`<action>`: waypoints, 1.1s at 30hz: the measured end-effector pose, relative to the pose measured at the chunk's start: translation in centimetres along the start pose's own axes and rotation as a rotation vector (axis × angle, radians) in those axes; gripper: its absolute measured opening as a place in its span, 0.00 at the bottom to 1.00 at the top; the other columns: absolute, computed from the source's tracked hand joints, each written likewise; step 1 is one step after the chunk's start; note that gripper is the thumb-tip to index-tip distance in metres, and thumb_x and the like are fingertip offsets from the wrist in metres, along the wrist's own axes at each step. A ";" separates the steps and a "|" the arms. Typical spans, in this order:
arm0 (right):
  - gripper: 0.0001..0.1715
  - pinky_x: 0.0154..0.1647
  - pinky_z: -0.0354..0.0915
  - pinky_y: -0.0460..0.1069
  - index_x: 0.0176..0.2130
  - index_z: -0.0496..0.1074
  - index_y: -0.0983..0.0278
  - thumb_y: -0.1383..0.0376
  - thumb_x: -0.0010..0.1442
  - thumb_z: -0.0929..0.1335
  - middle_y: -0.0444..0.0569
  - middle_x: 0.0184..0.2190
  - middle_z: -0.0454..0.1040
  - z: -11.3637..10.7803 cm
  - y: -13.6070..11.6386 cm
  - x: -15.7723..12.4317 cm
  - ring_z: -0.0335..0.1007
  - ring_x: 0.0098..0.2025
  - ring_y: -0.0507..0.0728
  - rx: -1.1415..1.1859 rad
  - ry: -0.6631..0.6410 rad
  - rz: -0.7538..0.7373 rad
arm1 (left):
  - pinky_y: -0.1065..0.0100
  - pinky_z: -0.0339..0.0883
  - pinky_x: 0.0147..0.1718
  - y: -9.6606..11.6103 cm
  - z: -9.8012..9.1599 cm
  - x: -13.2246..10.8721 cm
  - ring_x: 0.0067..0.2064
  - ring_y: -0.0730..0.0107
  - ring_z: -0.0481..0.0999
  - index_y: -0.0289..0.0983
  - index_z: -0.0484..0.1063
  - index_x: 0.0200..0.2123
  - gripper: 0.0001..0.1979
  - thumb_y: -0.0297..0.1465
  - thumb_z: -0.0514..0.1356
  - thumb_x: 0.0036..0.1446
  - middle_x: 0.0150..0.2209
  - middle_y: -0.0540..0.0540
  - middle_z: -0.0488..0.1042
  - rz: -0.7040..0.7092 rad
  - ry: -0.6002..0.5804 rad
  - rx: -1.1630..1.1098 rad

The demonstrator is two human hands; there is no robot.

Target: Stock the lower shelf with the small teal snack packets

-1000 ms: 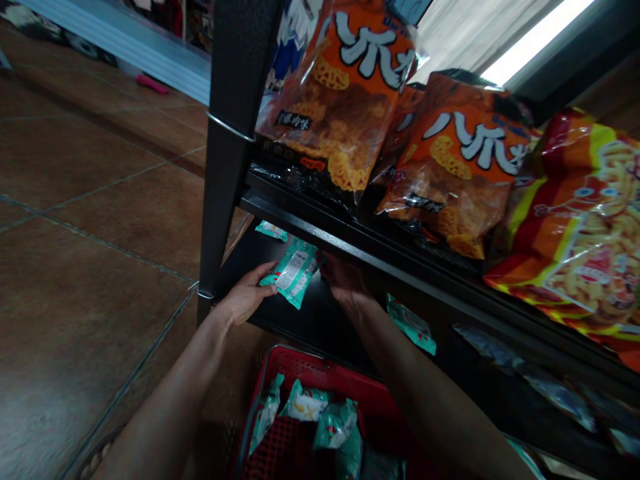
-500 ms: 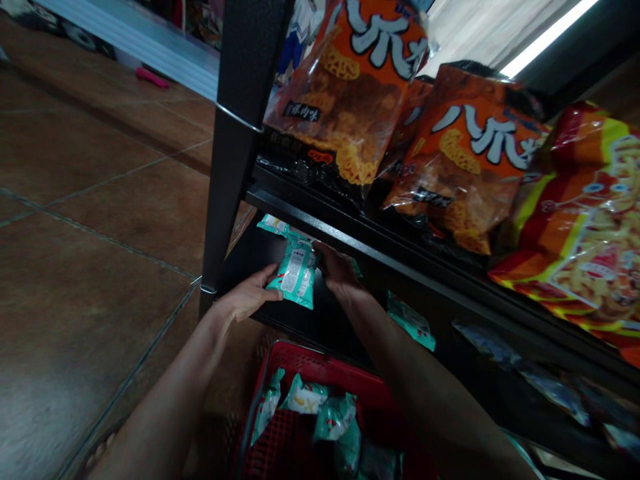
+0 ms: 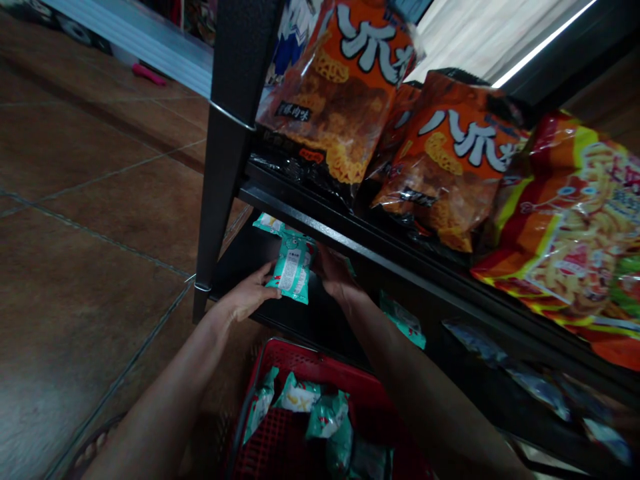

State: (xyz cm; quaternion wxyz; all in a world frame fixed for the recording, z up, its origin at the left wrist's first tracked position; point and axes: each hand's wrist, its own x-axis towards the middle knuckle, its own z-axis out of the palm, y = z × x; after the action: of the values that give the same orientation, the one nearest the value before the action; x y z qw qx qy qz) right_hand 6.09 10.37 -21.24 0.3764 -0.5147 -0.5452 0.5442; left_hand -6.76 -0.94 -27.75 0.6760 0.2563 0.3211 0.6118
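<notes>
A small teal snack packet [image 3: 293, 269] stands upright on the dark bottom shelf [image 3: 320, 320], between both of my hands. My left hand [image 3: 249, 297] grips its lower left corner with thumb and fingers. My right hand [image 3: 336, 279] is closed against its right side. Another teal packet [image 3: 271, 223] lies behind it at the shelf's left end. Below my arms is a red plastic basket [image 3: 300, 360] holding several more teal packets [image 3: 320, 417].
Large orange snack bags [image 3: 340, 93] and a red-yellow bag [image 3: 575, 240] fill the shelf above. A black upright post [image 3: 225, 153] stands left of my hands. More teal packets [image 3: 403, 320] lie along the bottom shelf. Brown floor tiles [image 3: 90, 220] spread to the left.
The packet has turned from tilted to upright and moved a little deeper onto the bottom shelf, with both hands staying on it.
</notes>
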 end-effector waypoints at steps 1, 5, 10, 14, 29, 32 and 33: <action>0.21 0.32 0.67 0.48 0.33 0.72 0.61 0.48 0.46 0.71 0.45 0.28 0.75 0.1 -0.2 -0.7 0.72 0.31 0.54 0.004 -0.012 0.016 | 0.62 0.59 0.49 0.0 0.0 0.0 0.46 0.63 0.72 0.37 0.60 0.58 0.41 0.16 0.63 0.37 0.46 0.41 0.73 0.006 0.025 -0.022; 0.24 0.40 0.67 0.50 0.39 0.73 0.60 0.49 0.46 0.71 0.48 0.40 0.77 0.3 0.0 -3.4 0.73 0.39 0.55 -0.026 -0.102 0.066 | 0.65 0.61 0.48 0.4 0.3 0.1 0.43 0.67 0.72 0.37 0.64 0.54 0.36 0.16 0.62 0.38 0.42 0.45 0.75 0.028 0.148 -0.112; 0.30 0.41 0.66 0.51 0.43 0.72 0.62 0.53 0.41 0.75 0.48 0.36 0.78 -0.5 1.4 -5.0 0.74 0.36 0.55 -0.028 -0.136 0.072 | 0.67 0.62 0.43 0.6 1.1 -0.1 0.36 0.72 0.72 0.35 0.67 0.49 0.30 0.17 0.63 0.38 0.35 0.47 0.74 0.010 0.111 -0.147; 0.28 0.40 0.65 0.51 0.41 0.74 0.62 0.55 0.39 0.75 0.47 0.34 0.79 -1.1 1.4 -5.3 0.74 0.35 0.55 0.026 -0.140 0.059 | 0.67 0.62 0.42 0.6 1.6 -0.2 0.36 0.72 0.72 0.34 0.69 0.46 0.27 0.19 0.64 0.38 0.35 0.47 0.75 -0.010 0.075 -0.116; 0.30 0.43 0.68 0.53 0.43 0.73 0.63 0.56 0.40 0.75 0.48 0.34 0.79 -2.2 2.4 -6.0 0.75 0.35 0.57 0.107 -0.153 0.059 | 0.61 0.64 0.49 0.7 3.1 0.7 0.45 0.60 0.75 0.30 0.69 0.47 0.26 0.31 0.68 0.44 0.45 0.36 0.75 0.038 0.138 -0.128; 0.29 0.45 0.67 0.54 0.45 0.71 0.63 0.55 0.44 0.74 0.48 0.35 0.78 -3.3 2.1 -7.2 0.75 0.38 0.58 0.062 -0.117 0.010 | 0.62 0.67 0.43 1.2 4.3 0.5 0.39 0.63 0.76 0.30 0.71 0.40 0.20 0.30 0.69 0.43 0.39 0.38 0.77 -0.014 0.099 -0.100; 0.30 0.46 0.67 0.54 0.46 0.70 0.63 0.55 0.45 0.73 0.48 0.36 0.78 -3.7 2.0 -7.8 0.74 0.40 0.58 0.029 -0.092 -0.024 | 0.63 0.68 0.41 1.4 4.8 0.3 0.37 0.64 0.76 0.30 0.71 0.38 0.18 0.29 0.69 0.42 0.37 0.39 0.77 -0.039 0.121 -0.086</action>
State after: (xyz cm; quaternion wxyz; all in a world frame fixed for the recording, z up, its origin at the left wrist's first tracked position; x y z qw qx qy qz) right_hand 11.41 3.33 -21.54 0.3649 -0.4772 -0.5599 0.5707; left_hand -4.09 -0.25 -23.57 0.6776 0.1829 0.3397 0.6261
